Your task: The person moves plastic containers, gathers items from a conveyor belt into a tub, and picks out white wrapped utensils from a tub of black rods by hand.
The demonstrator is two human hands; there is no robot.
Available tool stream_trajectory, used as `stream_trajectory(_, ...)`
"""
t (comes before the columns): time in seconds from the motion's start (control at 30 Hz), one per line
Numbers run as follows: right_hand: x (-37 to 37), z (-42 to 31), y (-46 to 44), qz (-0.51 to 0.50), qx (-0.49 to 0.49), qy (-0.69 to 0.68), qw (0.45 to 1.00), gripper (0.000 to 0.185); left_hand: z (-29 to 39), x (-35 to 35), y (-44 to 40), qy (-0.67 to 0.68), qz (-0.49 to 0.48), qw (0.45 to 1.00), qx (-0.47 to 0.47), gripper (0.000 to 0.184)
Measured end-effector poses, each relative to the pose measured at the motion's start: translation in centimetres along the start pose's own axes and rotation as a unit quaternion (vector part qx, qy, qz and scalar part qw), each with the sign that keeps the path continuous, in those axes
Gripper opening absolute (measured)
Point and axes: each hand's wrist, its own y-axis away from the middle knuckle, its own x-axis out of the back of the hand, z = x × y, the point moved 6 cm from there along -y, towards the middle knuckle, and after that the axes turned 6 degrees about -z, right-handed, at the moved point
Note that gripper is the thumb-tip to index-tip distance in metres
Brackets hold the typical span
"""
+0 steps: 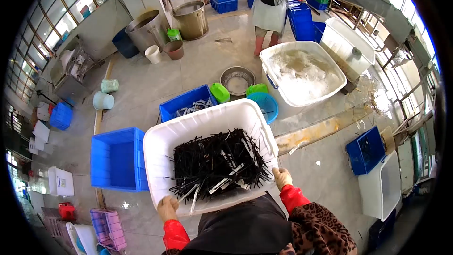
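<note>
A large white plastic tub is in front of my body, tilted a little. Inside it lies a heap of thin black strips with a few white strips among them; their exact kind I cannot tell. My left hand, in a pale glove below a red sleeve cuff, is closed on the near left corner of the rim. At the near right side, my right hand, gloved the same way, grips the rim. The fingers under the rim are partly hidden on both hands.
A blue crate stands left of the tub, and another blue crate with grey-white pieces is beyond it. Farther right is a white tub of foamy water. A metal basin and green jugs sit ahead. A person stands behind.
</note>
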Motion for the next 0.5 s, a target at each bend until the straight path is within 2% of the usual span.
stream_trajectory(0.03,0.0,-0.2,0.5,0.0,0.001,-0.025,1.0,0.05,1.0,-0.9,-0.6,-0.017,-0.026,0.999,-0.013,0.017)
stream_trajectory(0.13,0.2,-0.8,2.2,0.084,0.009,-0.001,0.996,0.048,2.6,-2.0,-3.1,-0.062,-0.129,0.989,-0.038,0.023)
stream_trajectory(0.2,0.3,-1.6,3.9,0.118,0.009,0.05,0.992,0.046,1.8,-1.7,-4.5,-0.066,-0.16,0.985,-0.013,0.028)
stream_trajectory(0.27,0.1,-4.3,5.1,0.114,-0.04,0.059,0.991,0.049,1.8,-2.6,-6.5,-0.061,-0.22,0.973,-0.024,0.029)
stream_trajectory(0.3,-0.7,-2.9,4.4,0.084,-0.066,0.055,0.993,0.046,2.6,-2.2,-6.7,-0.075,-0.221,0.972,-0.005,0.03)
stream_trajectory(0.33,-1.0,0.1,2.6,0.113,-0.022,0.03,0.993,0.045,2.8,-1.9,-7.5,-0.105,-0.224,0.969,0.019,0.03)
stream_trajectory(0.37,-0.6,-1.5,4.0,0.093,-0.043,0.078,0.992,0.045,1.9,-1.2,-7.9,-0.106,-0.208,0.971,0.049,0.031)
stream_trajectory(0.4,-1.1,-4.5,5.1,0.118,0.004,0.087,0.989,0.045,1.7,-1.4,-8.9,-0.127,-0.217,0.967,0.048,0.031)
stream_trajectory(0.43,-1.7,-6.0,6.5,0.139,-0.021,0.104,0.985,0.044,-0.3,-0.6,-9.7,-0.122,-0.216,0.967,0.055,0.031)
stream_trajectory(0.47,-2.5,-1.0,5.5,0.112,-0.033,0.021,0.993,0.043,-0.7,0.1,-8.9,-0.137,-0.207,0.965,0.081,0.031)
stream_trajectory(0.5,-3.4,-1.5,6.1,0.083,-0.033,-0.014,0.996,0.042,-1.8,0.1,-9.4,-0.121,-0.208,0.967,0.087,0.032)
